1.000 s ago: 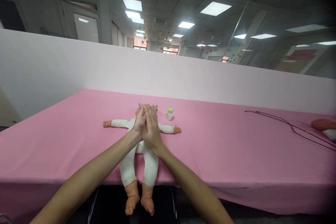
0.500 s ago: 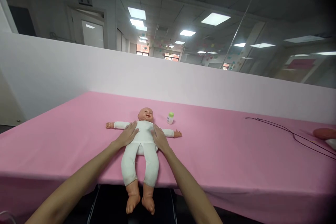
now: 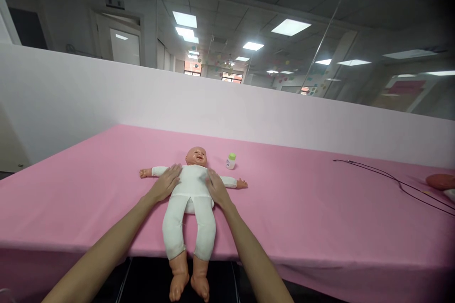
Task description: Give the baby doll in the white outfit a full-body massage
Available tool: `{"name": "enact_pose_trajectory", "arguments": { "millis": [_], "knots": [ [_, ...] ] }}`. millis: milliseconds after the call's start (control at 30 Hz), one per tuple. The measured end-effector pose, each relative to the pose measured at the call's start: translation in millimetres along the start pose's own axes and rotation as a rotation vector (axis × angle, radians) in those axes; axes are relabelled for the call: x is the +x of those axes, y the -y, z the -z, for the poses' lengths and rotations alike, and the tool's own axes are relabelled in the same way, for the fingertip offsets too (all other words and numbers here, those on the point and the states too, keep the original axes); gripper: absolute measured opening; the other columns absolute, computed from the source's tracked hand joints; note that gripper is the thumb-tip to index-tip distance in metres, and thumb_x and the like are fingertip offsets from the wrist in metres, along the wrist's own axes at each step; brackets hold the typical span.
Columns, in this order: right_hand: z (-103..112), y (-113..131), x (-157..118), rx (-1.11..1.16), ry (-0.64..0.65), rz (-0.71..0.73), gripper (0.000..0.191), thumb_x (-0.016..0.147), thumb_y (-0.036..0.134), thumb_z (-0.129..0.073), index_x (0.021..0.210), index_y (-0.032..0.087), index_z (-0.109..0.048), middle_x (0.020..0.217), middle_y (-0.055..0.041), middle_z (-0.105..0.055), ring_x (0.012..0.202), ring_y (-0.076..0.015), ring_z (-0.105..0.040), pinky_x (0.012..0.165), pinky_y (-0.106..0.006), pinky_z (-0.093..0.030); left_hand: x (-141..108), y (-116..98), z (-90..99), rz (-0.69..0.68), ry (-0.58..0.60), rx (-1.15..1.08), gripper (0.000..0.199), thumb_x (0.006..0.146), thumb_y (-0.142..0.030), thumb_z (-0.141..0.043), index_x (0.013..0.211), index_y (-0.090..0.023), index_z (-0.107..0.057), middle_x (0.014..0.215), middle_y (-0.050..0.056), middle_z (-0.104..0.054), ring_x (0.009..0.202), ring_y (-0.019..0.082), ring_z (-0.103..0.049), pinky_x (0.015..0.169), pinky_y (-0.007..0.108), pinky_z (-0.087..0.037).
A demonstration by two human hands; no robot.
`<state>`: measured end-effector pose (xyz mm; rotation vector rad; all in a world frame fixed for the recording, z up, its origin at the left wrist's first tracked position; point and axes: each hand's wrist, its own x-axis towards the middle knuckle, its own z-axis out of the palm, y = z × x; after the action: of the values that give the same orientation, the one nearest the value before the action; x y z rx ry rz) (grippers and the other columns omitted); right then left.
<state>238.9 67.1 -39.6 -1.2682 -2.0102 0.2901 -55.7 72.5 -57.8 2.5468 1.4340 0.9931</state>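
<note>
A baby doll (image 3: 192, 182) in a white cloth suit lies on its back, arms spread, its feet hanging past the front edge of the pink-covered table (image 3: 302, 203). My left hand (image 3: 165, 183) rests open along the left side of the doll's chest, by its shoulder. On the other side of the chest my right hand (image 3: 217, 187) lies open with fingers stretched toward the shoulder. Just beyond the doll's arm on the right stands a small bottle (image 3: 231, 162) with a green cap.
At the right, thin black cables (image 3: 384, 176) trail over the cloth toward a brown rounded object (image 3: 441, 181) at the frame's edge. A white low wall (image 3: 227, 111) with glass above it runs behind the table.
My left hand has slid outward, from the doll's chest toward its side. My right hand has barely moved. The doll appears slightly shifted in view.
</note>
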Motion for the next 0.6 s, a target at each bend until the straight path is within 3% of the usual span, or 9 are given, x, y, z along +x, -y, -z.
{"name": "enact_pose_trajectory", "arguments": {
  "millis": [67, 167, 233, 333, 467, 600],
  "knots": [
    [0, 3, 0, -0.04, 0.029, 0.007, 0.064, 0.11, 0.057, -0.029, 0.154, 0.017, -0.053, 0.159, -0.0154, -0.054, 0.15, -0.0289, -0.047, 0.127, -0.049, -0.028, 0, -3, 0.1, 0.023, 0.089, 0.055, 0.061, 0.11, -0.039, -0.023, 0.161, -0.011, -0.045, 0.165, 0.016, -0.045, 0.156, 0.029, -0.038, 0.127, 0.054, -0.027],
    [11, 0, -2, -0.224, -0.015, -0.097, 0.05, 0.111, 0.046, -0.036, 0.135, 0.016, -0.067, 0.141, -0.0184, -0.068, 0.137, -0.0317, -0.058, 0.123, -0.049, -0.031, -2, -2, 5.6, 0.141, 0.036, 0.256, 0.058, 0.108, -0.037, -0.03, 0.151, -0.011, -0.058, 0.161, 0.02, -0.051, 0.152, 0.038, -0.041, 0.123, 0.064, -0.024],
    [24, -6, -5, -0.345, -0.036, -0.17, 0.043, 0.111, 0.037, -0.038, 0.127, 0.014, -0.071, 0.138, -0.0213, -0.069, 0.136, -0.0331, -0.057, 0.123, -0.05, -0.029, -5, 2, 13.4, 0.247, -0.032, 0.377, 0.055, 0.107, -0.037, -0.033, 0.147, -0.012, -0.062, 0.16, 0.021, -0.052, 0.15, 0.042, -0.041, 0.121, 0.069, -0.022],
    [44, -14, -10, -0.471, -0.142, -0.301, 0.042, 0.109, 0.031, -0.041, 0.135, 0.01, -0.067, 0.151, -0.0248, -0.058, 0.147, -0.0347, -0.046, 0.123, -0.05, -0.027, -11, 13, 29.6, 0.461, -0.107, 0.448, 0.056, 0.107, -0.04, -0.034, 0.147, -0.014, -0.062, 0.155, 0.022, -0.057, 0.146, 0.043, -0.044, 0.119, 0.068, -0.022],
    [65, -20, -20, -0.594, -0.293, -0.621, 0.059, 0.107, 0.048, -0.045, 0.137, 0.001, -0.062, 0.141, -0.034, -0.06, 0.136, -0.0435, -0.052, 0.108, -0.051, -0.041, -21, 30, 52.2, 0.678, -0.072, 0.389, 0.062, 0.099, -0.059, -0.048, 0.141, -0.015, -0.063, 0.142, 0.023, -0.065, 0.132, 0.044, -0.055, 0.112, 0.062, -0.033],
    [75, -26, -27, -0.479, -0.193, -0.788, 0.068, 0.103, 0.063, -0.044, 0.122, 0.002, -0.067, 0.127, -0.0337, -0.064, 0.119, -0.043, -0.063, 0.099, -0.049, -0.048, -25, 35, 66.1, 0.716, 0.032, 0.269, 0.042, 0.088, -0.059, -0.063, 0.102, -0.02, -0.069, 0.112, 0.016, -0.075, 0.104, 0.036, -0.068, 0.087, 0.045, -0.048]
  ]
}}
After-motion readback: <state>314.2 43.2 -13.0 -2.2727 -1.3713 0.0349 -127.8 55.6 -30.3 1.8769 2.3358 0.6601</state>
